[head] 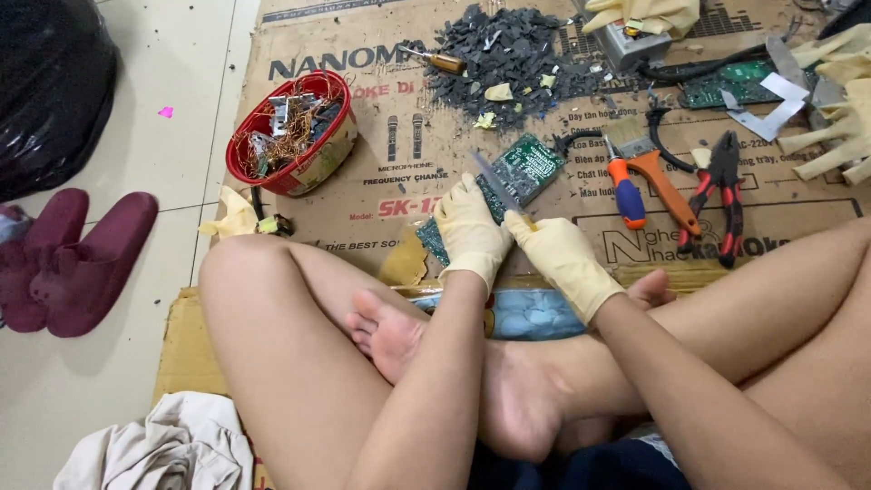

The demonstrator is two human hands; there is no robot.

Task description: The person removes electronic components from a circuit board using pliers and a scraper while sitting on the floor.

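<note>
I sit cross-legged on flattened cardboard. My left hand, in a pale yellow glove, presses down on a green circuit board lying on the cardboard. My right hand, also gloved, grips a flat metal blade tool whose tip rests on the board. Both hands are close together just beyond my crossed feet.
A red bowl of copper wire and scrap stands at left. A pile of dark broken plastic bits and a screwdriver lie behind. Orange-handled snips, red-black pliers, another green board, spare gloves, maroon slippers and cloth surround me.
</note>
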